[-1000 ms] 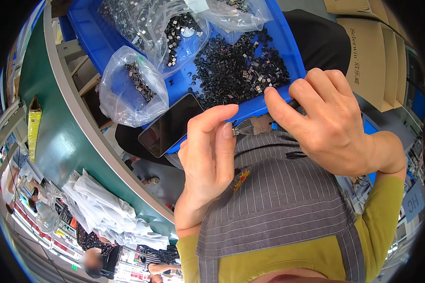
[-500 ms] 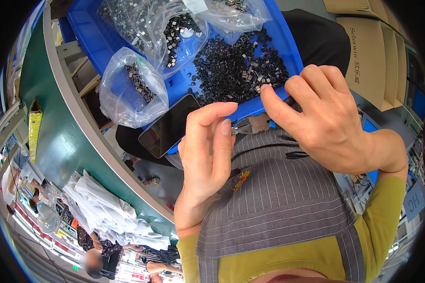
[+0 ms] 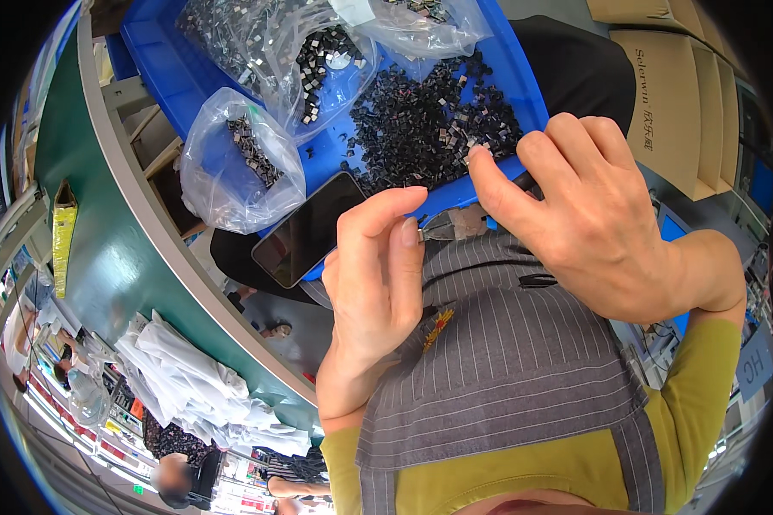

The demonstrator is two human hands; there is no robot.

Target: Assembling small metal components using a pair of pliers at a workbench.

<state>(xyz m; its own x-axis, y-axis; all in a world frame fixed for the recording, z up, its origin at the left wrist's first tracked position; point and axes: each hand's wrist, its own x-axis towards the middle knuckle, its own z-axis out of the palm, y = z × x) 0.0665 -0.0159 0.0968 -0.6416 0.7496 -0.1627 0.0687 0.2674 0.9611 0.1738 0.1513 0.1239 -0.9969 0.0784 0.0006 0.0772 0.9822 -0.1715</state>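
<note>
My left hand is raised in the middle, thumb and forefinger pinched together on a tiny dark part. The metal jaws of a small hand tool touch those fingertips. My right hand holds that tool by its dark handle, and its forefinger reaches over the tray's near rim to the pile of small black parts. The parts lie loose in a blue plastic tray resting above my lap.
Clear plastic bags of black parts lie in the tray's left and far side. A black phone sits on the tray's near corner. Cardboard boxes stand at right. A green-topped bench curves along the left, with white cloths below it.
My right hand has shifted left and up, bringing its forefinger over the tray rim to the black parts. My left hand has stayed almost in place, fingers pinched.
</note>
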